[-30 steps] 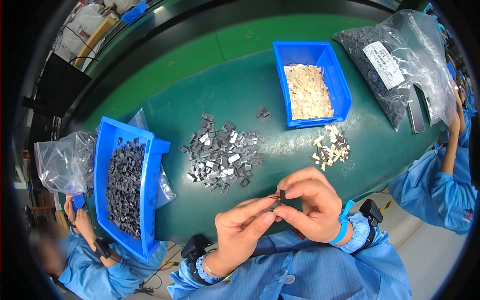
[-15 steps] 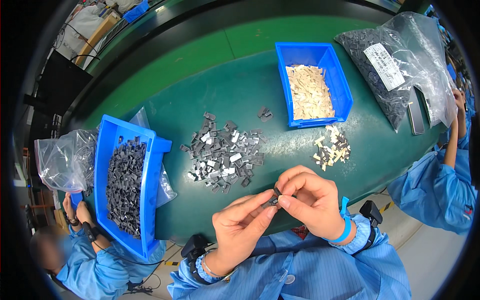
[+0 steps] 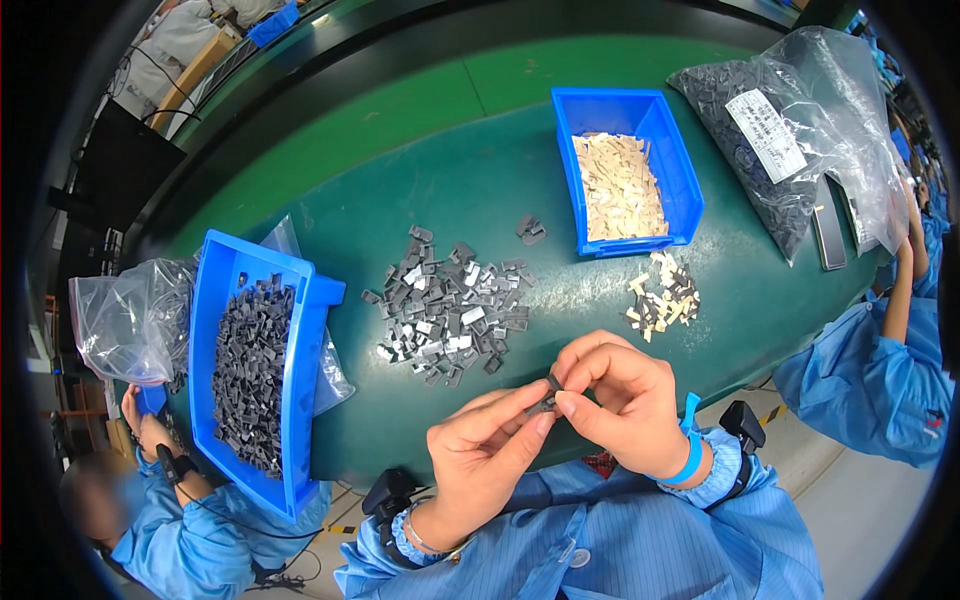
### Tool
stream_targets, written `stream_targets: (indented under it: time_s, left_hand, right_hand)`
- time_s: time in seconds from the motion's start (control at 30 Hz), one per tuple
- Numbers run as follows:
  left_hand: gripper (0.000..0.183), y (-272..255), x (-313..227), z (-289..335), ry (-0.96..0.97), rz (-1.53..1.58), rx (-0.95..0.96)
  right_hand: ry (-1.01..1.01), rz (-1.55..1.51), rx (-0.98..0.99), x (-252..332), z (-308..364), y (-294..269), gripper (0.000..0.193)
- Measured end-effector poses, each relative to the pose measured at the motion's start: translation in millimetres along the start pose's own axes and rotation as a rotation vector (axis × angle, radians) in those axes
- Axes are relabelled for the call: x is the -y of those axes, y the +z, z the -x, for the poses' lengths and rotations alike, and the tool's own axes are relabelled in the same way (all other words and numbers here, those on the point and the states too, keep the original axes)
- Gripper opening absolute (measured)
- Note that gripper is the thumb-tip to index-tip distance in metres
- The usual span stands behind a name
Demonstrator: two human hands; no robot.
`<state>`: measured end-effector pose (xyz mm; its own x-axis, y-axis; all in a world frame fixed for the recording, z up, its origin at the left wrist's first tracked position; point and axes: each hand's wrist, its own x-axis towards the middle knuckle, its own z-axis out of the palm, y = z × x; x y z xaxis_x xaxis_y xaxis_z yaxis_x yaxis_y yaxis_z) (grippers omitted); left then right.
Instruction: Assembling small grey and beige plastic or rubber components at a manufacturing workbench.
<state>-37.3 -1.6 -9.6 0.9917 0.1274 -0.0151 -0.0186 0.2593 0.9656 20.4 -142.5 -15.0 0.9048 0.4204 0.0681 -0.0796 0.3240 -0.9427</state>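
Fingers (image 3: 515, 400) of the left hand (image 3: 475, 445) are closed in a pinch, thumb against index, on a small dark part (image 3: 549, 402). Thumb and index of the right hand (image 3: 630, 415) grip the same item from the right side; the remaining digits of that hand are curled. The part is located between the two sets of fingertips, above the near edge of the green worktop (image 3: 420, 195). It is largely covered by the fingertips; whether it is one piece or two cannot be determined. A blue wristband (image 3: 690, 458) encircles the right wrist.

Layout of the worktop:
- Left: blue bin (image 3: 310, 375) containing dark parts (image 3: 250, 375). Clear bag (image 3: 125, 335) located to its left.
- Centre: loose heap of grey parts (image 3: 450, 310), several with bright faces. Small cluster (image 3: 531, 229) set apart at the far right of the heap.
- Far, right of centre: second blue bin (image 3: 683, 175) containing cream strips (image 3: 618, 185).
- Near side of the second bin: scattered pile of cream and black pieces (image 3: 662, 300).
- Far right: transparent bag (image 3: 735, 170) filled with dark pieces and bearing a white label (image 3: 766, 136). Flat dark rectangular object (image 3: 830, 228) positioned beside the bag.

Co-workers in blue sleeves are present at left (image 3: 200, 545) and right (image 3: 860, 375).
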Motion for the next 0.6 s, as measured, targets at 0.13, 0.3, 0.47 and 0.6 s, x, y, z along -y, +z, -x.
stream_targets:
  time_s: [0.13, 0.3, 0.47, 0.6]
  left_hand:
    - [0.029, -0.1, 0.1, 0.2, 0.001, -0.023, 0.011]
    - [0.028, -0.5, 0.4, 1.0, 0.002, -0.033, 0.011]
    - [0.028, 0.2, 0.2, 1.1, 0.004, -0.048, 0.001]
    - [0.027, 1.3, -1.2, 1.3, -0.007, -0.015, -0.013]
  right_hand:
    - [-0.021, 0.030, -0.002, -1.5, 0.2, -1.1, 0.009]
    - [-0.025, 0.045, 0.001, 0.5, -0.3, -0.8, 0.010]
    - [-0.032, 0.058, -0.002, -0.2, -0.4, -1.0, 0.010]
    - [-0.046, 0.092, -0.008, 0.2, -0.3, -0.4, 0.010]
